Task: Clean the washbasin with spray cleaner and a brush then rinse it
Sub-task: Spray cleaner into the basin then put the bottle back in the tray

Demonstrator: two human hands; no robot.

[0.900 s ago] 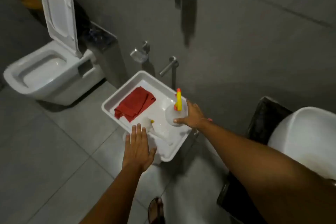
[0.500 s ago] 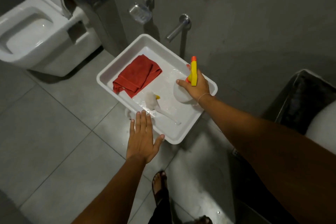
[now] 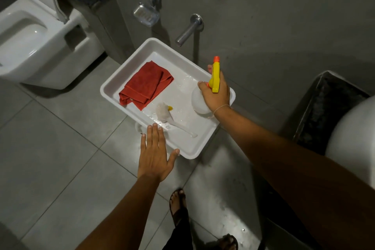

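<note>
In the tray: a white rectangular plastic tray (image 3: 129,71) with rounded corners and a raised rim is my landmark; its smooth bottom looks wet and shiny.
Spray cleaner: the spray bottle (image 3: 199,100) stands at the right end of the tray; it has a round white body, a yellow trigger head and an orange nozzle tip.
My right hand: my right hand (image 3: 216,95) is closed around the neck of the bottle, just under the yellow head; a thin thread is around my wrist.
Brush: the brush (image 3: 172,118) lies flat on the tray bottom, near the front rim; it has pale, fuzzy bristles, a small yellow part and a long translucent handle.
My left hand: my left hand (image 3: 155,154) is flat and spread wide, holding nothing, over the front rim of the tray; the thumb is by the front corner, and I cannot tell if it touches.
Cloth: a red cloth (image 3: 145,85), soft and folded, lies in the left half of the tray.
Washbasin: the washbasin (image 3: 353,134), white, smooth and rounded, is well to the right of the tray, at the edge of view.
Toilet: a white glossy toilet (image 3: 36,40) with its lid up is to the left of the tray.
Wall behind the tray: a metal tap (image 3: 188,30), tube-shaped, and a small metal soap dish (image 3: 146,15).
Floor: grey square tiles (image 3: 50,148), matt, under the tray.
</note>
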